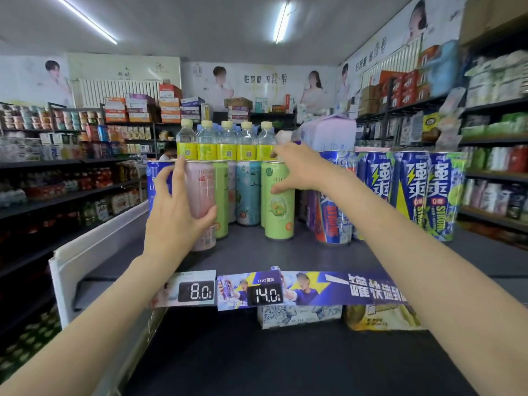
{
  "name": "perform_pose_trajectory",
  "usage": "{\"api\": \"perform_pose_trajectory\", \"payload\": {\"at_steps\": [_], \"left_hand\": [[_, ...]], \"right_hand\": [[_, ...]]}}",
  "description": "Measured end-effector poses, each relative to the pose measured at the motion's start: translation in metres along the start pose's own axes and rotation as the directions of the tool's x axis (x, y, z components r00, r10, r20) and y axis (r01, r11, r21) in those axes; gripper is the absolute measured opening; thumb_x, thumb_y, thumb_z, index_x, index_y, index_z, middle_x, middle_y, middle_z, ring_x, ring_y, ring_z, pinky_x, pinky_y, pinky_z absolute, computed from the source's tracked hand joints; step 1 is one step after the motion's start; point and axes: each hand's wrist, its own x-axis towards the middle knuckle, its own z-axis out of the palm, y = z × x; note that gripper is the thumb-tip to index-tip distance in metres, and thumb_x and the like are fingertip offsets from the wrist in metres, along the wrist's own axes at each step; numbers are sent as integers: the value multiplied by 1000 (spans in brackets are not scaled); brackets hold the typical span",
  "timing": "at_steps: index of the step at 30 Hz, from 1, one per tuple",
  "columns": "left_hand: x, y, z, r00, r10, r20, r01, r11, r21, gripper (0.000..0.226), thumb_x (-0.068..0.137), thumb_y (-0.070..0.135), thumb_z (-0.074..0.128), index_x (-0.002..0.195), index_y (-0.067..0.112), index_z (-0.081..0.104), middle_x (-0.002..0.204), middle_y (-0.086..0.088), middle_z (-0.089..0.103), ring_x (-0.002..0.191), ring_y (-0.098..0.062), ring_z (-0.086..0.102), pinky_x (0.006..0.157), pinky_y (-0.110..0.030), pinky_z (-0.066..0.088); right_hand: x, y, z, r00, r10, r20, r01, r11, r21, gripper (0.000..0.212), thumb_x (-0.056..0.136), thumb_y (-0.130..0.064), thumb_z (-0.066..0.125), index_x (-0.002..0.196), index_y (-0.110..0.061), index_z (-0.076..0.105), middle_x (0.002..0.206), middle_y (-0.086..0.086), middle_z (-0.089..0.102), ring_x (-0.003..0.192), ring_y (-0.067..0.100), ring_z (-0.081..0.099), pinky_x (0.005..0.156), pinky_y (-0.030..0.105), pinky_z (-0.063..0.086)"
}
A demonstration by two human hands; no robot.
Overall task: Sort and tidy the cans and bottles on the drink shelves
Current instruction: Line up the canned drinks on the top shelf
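Observation:
On the dark top shelf (251,252) stand slim cans in a row. My left hand (174,212) grips a pink can (201,192) at the front left. My right hand (300,170) curls round the top of a light green can (278,212), thumb on its front. Between them stand another green can (220,195) and a pale blue can (248,192). A dark blue can (155,178) shows behind my left hand. Behind the cans is a row of clear bottles with yellow labels (225,141).
Tall blue cans (411,192) with large lettering fill the shelf's right side. Price tags reading 8.0 (197,291) and 14.0 (265,294) hang on the front edge. A white panel (94,252) borders the left. Stocked aisles run on both sides.

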Motion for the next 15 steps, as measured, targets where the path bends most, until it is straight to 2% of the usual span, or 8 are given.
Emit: {"api": "perform_pose_trajectory", "payload": {"at_steps": [2, 4, 6, 8, 10, 12, 15], "left_hand": [[-3, 3, 0, 994, -94, 51, 90, 993, 77, 95, 78, 36, 71, 147, 7, 12, 134, -20, 36, 114, -37, 46, 82, -45, 43], [0, 6, 0, 983, -147, 112, 134, 984, 114, 84, 75, 37, 73, 135, 0, 28, 125, -21, 46, 111, -37, 47, 79, -41, 40], [6, 10, 0, 967, -179, 181, 172, 984, 50, 72, 71, 37, 77, 119, -1, 38, 118, -19, 53, 108, -35, 50, 76, -38, 39], [8, 19, 2, 955, -184, 231, 196, 980, -30, 71, 68, 38, 79, 115, 1, 40, 116, -16, 56, 109, -33, 52, 80, -41, 42], [9, 29, 7, 954, -166, 251, 183, 982, -44, 71, 66, 41, 79, 114, 4, 41, 114, -13, 57, 108, -30, 53, 82, -40, 43], [10, 40, 16, 952, -120, 282, 125, 992, 0, 67, 68, 46, 76, 110, 7, 42, 110, -10, 57, 104, -29, 55, 78, -38, 42], [15, 55, 25, 950, -69, 304, -4, 972, 234, 66, 74, 60, 64, 107, 8, 39, 106, -10, 60, 99, -34, 59, 72, -38, 44]], "right_hand": [[-12, 10, 6, 1000, 2, 19, -4, 994, 113, 79, 74, -31, 77, 138, -11, 35, 138, 9, 42, 126, 26, 40, 103, 38, 36], [-18, 11, 14, 1000, 4, 7, -6, 983, 186, 83, 76, -23, 75, 143, -10, 28, 143, 9, 36, 129, 25, 39, 103, 36, 36], [-21, 7, 22, 1000, 21, -15, -17, 969, 245, 89, 77, -18, 74, 146, -12, 20, 148, 6, 27, 130, 25, 37, 102, 34, 36], [-22, 5, 31, 998, 29, -56, -11, 955, 295, 94, 74, -18, 77, 147, -13, 17, 149, 5, 21, 128, 24, 39, 102, 35, 37], [-24, 6, 39, 993, 40, -111, 2, 936, 352, 96, 72, -18, 78, 146, -16, 18, 147, 2, 19, 124, 23, 43, 98, 31, 39], [-27, 9, 46, 987, 43, -158, 24, 916, 400, 95, 74, -18, 77, 147, -19, 17, 149, -2, 16, 126, 19, 40, 93, 24, 34], [-32, 10, 53, 977, 28, -214, 66, 904, 423, 95, 76, -19, 75, 148, -21, 13, 153, -5, 9, 134, 16, 32, 100, 27, 32]]}}
